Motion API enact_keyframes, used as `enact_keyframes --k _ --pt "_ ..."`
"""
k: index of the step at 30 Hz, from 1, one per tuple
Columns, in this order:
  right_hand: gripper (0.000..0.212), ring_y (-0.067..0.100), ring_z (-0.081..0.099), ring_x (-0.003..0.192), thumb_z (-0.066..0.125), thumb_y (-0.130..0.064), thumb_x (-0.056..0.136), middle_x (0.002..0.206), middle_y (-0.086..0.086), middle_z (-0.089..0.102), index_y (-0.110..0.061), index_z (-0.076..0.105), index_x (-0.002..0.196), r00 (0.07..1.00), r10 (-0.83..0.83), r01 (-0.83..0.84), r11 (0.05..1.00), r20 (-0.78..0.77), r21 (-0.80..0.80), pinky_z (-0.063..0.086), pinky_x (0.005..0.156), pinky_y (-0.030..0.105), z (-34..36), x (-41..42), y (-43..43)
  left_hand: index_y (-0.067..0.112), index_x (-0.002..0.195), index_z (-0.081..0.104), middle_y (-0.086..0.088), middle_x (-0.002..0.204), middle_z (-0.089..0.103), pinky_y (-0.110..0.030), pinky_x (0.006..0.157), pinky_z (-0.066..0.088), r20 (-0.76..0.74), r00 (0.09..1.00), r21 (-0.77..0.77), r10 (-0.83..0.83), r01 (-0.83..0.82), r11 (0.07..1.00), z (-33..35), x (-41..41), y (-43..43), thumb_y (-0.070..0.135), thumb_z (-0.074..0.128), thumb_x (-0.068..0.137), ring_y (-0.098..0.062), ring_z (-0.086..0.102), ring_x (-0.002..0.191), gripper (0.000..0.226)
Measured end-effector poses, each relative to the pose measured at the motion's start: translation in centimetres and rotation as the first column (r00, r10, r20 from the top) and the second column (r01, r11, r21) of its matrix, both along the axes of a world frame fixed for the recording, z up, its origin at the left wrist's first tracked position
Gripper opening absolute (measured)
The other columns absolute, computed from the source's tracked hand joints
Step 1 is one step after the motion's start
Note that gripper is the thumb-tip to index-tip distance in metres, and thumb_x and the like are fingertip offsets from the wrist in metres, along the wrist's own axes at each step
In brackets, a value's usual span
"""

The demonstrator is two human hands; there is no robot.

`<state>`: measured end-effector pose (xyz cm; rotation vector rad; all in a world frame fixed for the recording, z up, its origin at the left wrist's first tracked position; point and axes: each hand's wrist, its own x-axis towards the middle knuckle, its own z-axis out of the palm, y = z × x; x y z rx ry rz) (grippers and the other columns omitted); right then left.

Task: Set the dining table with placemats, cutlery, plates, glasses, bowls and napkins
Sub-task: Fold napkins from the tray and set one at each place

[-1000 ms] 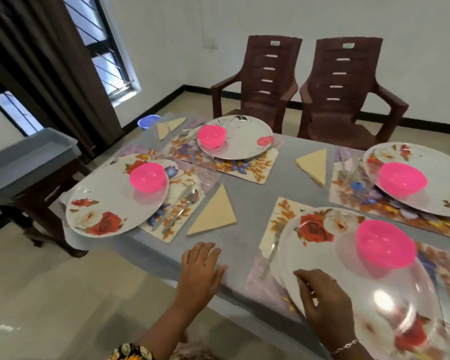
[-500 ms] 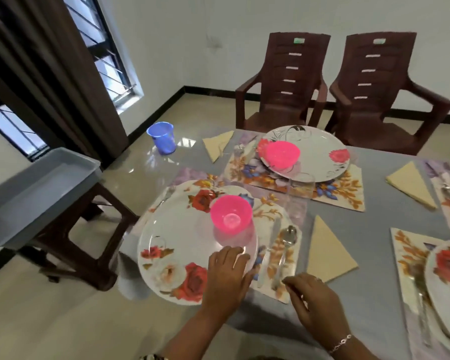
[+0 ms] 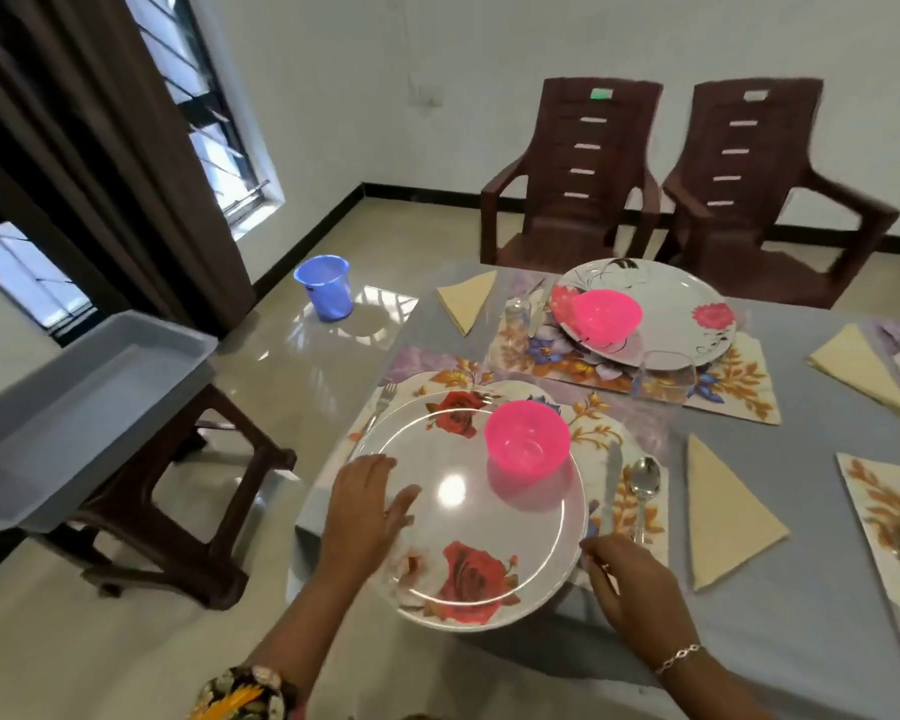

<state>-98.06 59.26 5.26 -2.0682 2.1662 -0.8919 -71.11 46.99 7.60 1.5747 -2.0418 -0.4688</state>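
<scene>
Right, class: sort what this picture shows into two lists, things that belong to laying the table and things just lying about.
Belongs to the job: rose plate, pink bowl, placemat, fork, knife, spoon, folded napkin, glass.

Just lying about: blue cup on the floor, grey tray on the stool, two brown chairs.

Single head-worn view, steeply downward, close over table (image 3: 759, 646)
</scene>
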Motion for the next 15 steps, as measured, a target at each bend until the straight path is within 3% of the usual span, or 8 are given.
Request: enact_keyframes --k 4,6,9,11,15 --pt "0.02 0.007 0.061 0.064 0.051 -0.022 0.075 0.079 -0.003 0.068 -0.016 0.069 0.08 0.997 -0.071 0.073 0.996 -0.034 0.047 0.041 0.054 0.01 -1.6 2.4 0.8 0.012 0.127 0.053 -0.008 0.131 0.055 -0.044 0.106 0.036 0.0 0.998 0.074 -0.06 0.06 0.995 -2.7 5.0 -2.7 0.078 0.014 0.082 -0.027 0.047 0.125 0.089" --pt "0.018 0.014 0.065 0.069 0.059 -0.013 0.071 0.089 0.003 0.068 -0.011 0.071 0.084 0.984 -0.173 0.175 0.981 -0.036 0.084 0.049 0.056 0.018 -2.3 3.5 1.3 0.016 0.126 0.054 -0.005 0.129 0.057 -0.045 0.107 0.037 0.014 0.992 0.094 -0.129 0.127 0.987 -4.3 6.8 -3.8 0.066 0.018 0.089 -0.026 0.05 0.123 0.072" --pt "0.027 0.023 0.068 0.069 0.051 -0.012 0.078 0.096 0.01 0.068 -0.003 0.07 0.094 0.944 -0.328 0.331 0.94 -0.042 0.083 0.052 0.053 0.024 -2.9 4.8 2.3 0.016 0.123 0.056 -0.005 0.124 0.06 -0.044 0.1 0.044 -0.016 0.977 0.092 -0.212 0.213 0.973 -5.4 8.8 -4.3 0.055 0.023 0.094 -0.025 0.055 0.116 0.058" --pt "0.033 0.023 0.069 0.072 0.044 -0.017 0.08 0.097 0.011 0.07 -0.003 0.071 0.095 0.934 -0.339 0.349 0.934 -0.111 0.078 0.053 0.057 0.024 -3.2 5.7 2.9 0.011 0.127 0.055 -0.009 0.127 0.059 -0.042 0.099 0.044 0.054 0.962 0.063 -0.267 0.263 0.963 -6.1 9.9 -4.3 0.041 0.036 0.094 -0.027 0.055 0.117 0.048" --pt "0.036 0.023 0.07 0.083 0.058 -0.008 0.069 0.109 0.01 0.069 -0.004 0.07 0.104 0.935 -0.328 0.344 0.931 -0.132 0.123 0.054 0.059 0.023 -3.3 6.7 3.3 0.002 0.131 0.053 -0.016 0.131 0.056 -0.042 0.096 0.043 0.181 0.942 0.006 -0.284 0.288 0.958 -7.0 10.8 -4.7 0.025 0.045 0.092 -0.034 0.055 0.12 0.046"
